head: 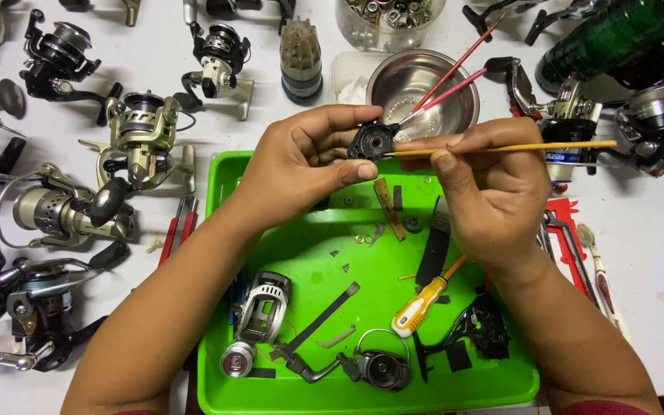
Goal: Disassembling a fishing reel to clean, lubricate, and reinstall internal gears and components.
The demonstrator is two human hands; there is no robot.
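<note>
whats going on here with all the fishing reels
A person is working over a green tray. The left hand pinches a small black reel part, and the right hand holds a thin brush with its tip against that part. In the tray lie a stripped reel body, a yellow screwdriver and small screws. Whole fishing reels sit on the white table around it.

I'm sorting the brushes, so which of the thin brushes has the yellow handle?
The brush in the right hand, lying level with its tip at the small black part. The other two brushes have red handles and lean in the steel bowl.
</note>
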